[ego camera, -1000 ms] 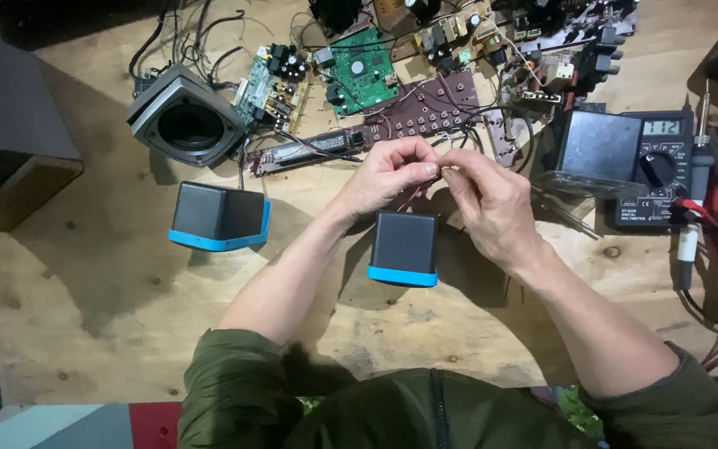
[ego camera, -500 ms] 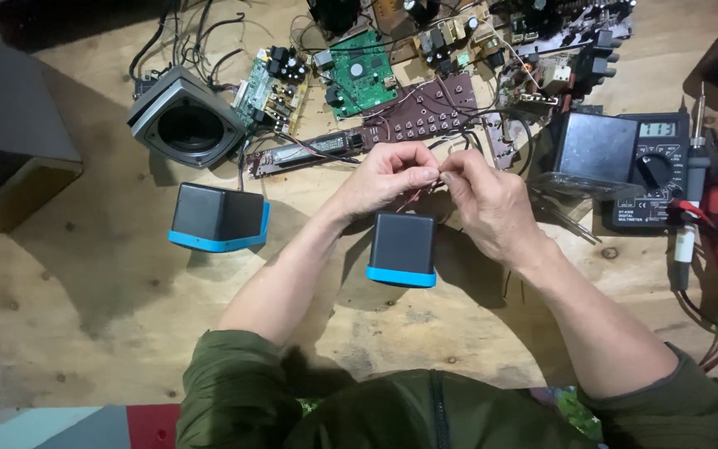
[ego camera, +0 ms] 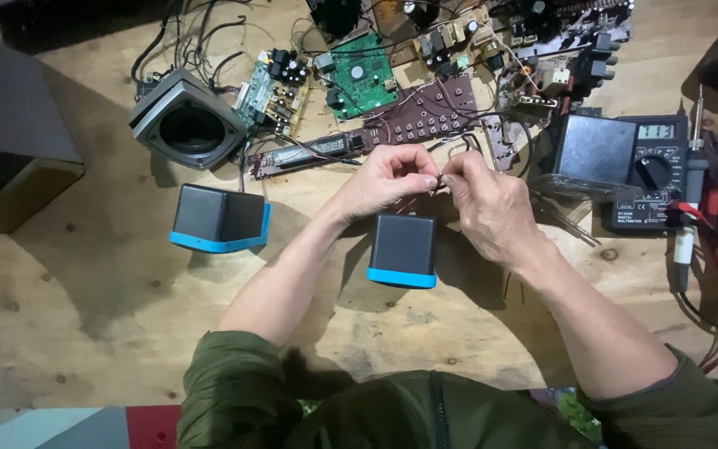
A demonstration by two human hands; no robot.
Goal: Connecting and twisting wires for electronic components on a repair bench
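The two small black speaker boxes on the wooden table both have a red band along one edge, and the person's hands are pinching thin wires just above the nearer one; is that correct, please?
Not quite: the head view shows the bands are blue, not red, on both the nearer speaker box and the left speaker box. The rest stands: the left hand and right hand pinch thin wires just above the nearer one, on the wooden table.

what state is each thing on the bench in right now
left hand: fingertips pinched on thin wires
right hand: fingertips pinched on the same wires
thin wires: held between both hands
near speaker box: upright, below the hands
left speaker box: tipped on its side
multimeter: display lit
speaker driver: bare, cone facing up
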